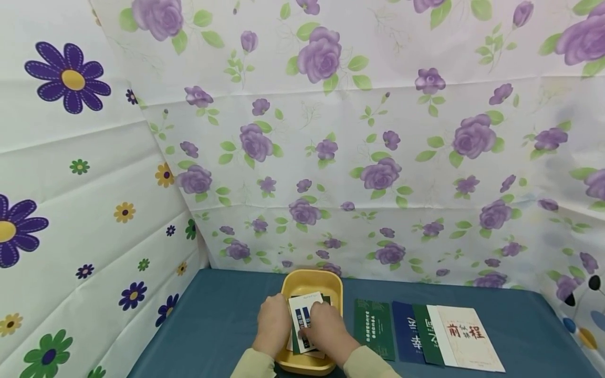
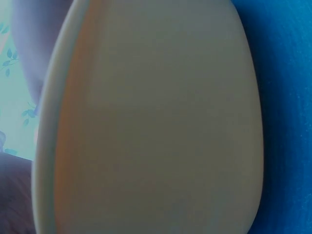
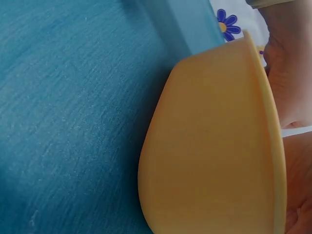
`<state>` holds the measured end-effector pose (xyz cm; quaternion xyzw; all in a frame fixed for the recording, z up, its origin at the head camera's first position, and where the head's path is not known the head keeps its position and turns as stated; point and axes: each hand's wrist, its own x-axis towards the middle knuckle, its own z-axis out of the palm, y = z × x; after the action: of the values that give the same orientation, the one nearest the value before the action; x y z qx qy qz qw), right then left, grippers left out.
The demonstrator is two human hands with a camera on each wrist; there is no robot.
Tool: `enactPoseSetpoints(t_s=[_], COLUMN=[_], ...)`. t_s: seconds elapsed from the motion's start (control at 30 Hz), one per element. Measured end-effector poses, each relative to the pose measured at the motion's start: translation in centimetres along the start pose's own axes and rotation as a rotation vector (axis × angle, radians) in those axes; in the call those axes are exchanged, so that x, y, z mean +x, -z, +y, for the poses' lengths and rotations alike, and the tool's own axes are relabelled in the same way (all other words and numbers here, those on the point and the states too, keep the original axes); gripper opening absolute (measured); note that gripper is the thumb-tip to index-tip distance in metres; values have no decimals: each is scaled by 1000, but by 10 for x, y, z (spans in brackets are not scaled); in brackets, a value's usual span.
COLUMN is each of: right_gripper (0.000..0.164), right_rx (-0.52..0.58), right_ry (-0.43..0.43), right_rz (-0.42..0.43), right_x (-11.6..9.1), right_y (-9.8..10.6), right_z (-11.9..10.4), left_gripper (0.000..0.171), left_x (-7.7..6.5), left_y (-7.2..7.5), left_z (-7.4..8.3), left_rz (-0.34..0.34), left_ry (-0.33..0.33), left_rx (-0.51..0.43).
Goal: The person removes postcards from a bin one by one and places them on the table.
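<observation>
A yellow plastic basin [image 1: 312, 277] stands on the table, and a small stack of cards shows over its inside in the head view. On top is a white card [image 1: 300, 315] with dark blue blocks of print; dark green card edges [image 1: 295, 344] show beneath it. My right hand [image 1: 329, 329] grips the white card from the right, thumb across its face. At the cards' left edge my left hand [image 1: 274, 324] is curled round the side of the stack, its fingertips hidden. Both wrist views mostly show the basin's outer wall [image 2: 161, 117] [image 3: 214, 141].
Right of the basin lie a green card [image 1: 373, 328], a blue card [image 1: 407, 331], another green card [image 1: 427, 333] and a white card with red characters [image 1: 468, 338], the last three overlapping. Flowered cloth [image 1: 350, 157] hangs behind the blue-green table [image 1: 212, 320].
</observation>
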<state>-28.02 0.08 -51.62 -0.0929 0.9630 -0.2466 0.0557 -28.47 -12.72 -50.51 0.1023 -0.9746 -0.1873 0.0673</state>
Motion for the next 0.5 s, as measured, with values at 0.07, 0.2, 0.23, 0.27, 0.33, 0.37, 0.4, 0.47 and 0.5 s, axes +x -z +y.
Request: enactPoseSetpoints(t_s=[0.07,0.2,0.23,0.27,0.33,0.37,0.4,0.47,0.5], right_gripper=[47,50,49,50,52,53,54,55,54], right_rx=[-28,-106,-129,-153,-186,-202,-213,-219,-213], right_ry=[-16,-37,-36,-35,-31,-28,-29,-36,-44], right_rz=[-6,9,21,33,55,66,73,76,76], right_x=[0,2,3,3,4,4,4,4,4], right_y=[-1,-4,-5,-5,-6,-6,-6,-6,-6], right_z=[-1,-3,-3,-3,-4,-5,-6,-7,-8], left_gripper=[8,8,8,8,8,8,7,7,7], left_x=[0,-1,-1,-1,0,0,0,0,-1], left_y=[0,0,0,0,-1,-1,-1,0,0], left_z=[0,0,0,0,0,0,1,1,1], left_rz=[1,-1,-3,-6,-10,-11,-13,-12,-9], left_ry=[1,-1,-1,-1,2,3,4,10,12], left_rx=[-2,-4,-4,-4,-3,-3,-3,0,0])
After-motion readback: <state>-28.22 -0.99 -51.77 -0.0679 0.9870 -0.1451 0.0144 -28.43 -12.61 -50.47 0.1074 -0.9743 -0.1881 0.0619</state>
